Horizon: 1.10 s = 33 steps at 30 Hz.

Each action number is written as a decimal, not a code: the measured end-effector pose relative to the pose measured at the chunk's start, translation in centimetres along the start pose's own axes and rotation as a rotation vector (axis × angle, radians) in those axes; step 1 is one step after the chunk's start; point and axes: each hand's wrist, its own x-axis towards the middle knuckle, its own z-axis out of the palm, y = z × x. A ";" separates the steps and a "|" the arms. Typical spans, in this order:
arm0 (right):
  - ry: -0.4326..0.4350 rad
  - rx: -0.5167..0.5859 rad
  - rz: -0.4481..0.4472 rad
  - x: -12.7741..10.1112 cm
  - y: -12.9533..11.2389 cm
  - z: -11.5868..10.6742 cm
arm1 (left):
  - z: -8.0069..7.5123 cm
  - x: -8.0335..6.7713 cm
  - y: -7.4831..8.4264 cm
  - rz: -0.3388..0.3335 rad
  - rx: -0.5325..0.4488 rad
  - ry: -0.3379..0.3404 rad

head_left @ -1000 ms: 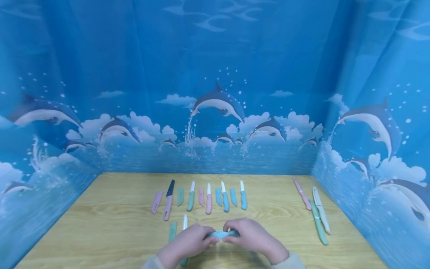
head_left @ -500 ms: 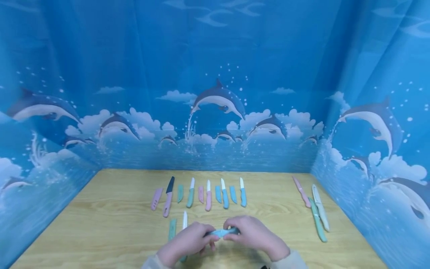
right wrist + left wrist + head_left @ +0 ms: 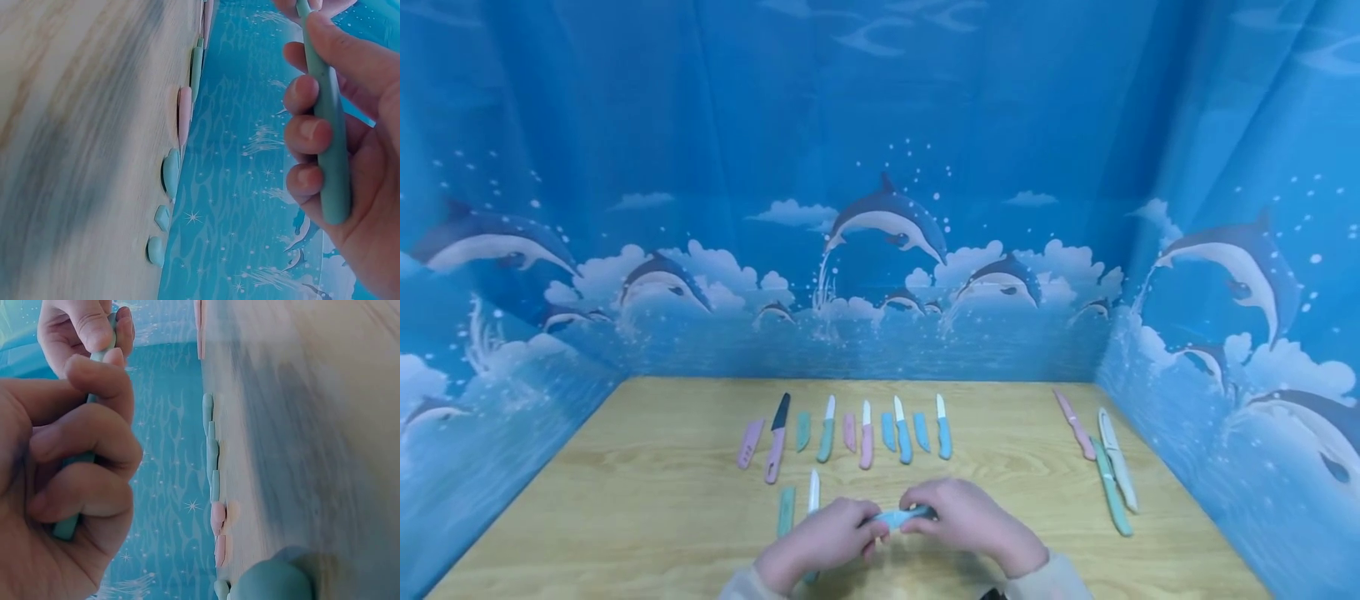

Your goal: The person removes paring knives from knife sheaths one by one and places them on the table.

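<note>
Blue knife (image 3: 901,517) between both hands

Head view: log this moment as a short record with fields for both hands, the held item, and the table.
left hand: fingers curled round one end of the light blue knife
right hand: grips the other end
held item: lifted above the wooden table
middle row: knives and sheaths side by side
right edge: three sheathed knives

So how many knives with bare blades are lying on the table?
6. Five in the far row: pink knife, green, pink, blue, blue. A sixth white-bladed knife lies by the left hand, partly hidden.
</note>
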 end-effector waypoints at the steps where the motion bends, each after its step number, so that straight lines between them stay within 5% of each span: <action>1: 0.003 -0.008 -0.005 0.0 0.0 0.0 | 0.0 0.0 0.0 -0.006 -0.001 -0.004; 33: -0.041 0.031 0.043 -0.1 0.2 -0.9 | -0.5 -0.1 0.1 -0.019 -0.037 -0.044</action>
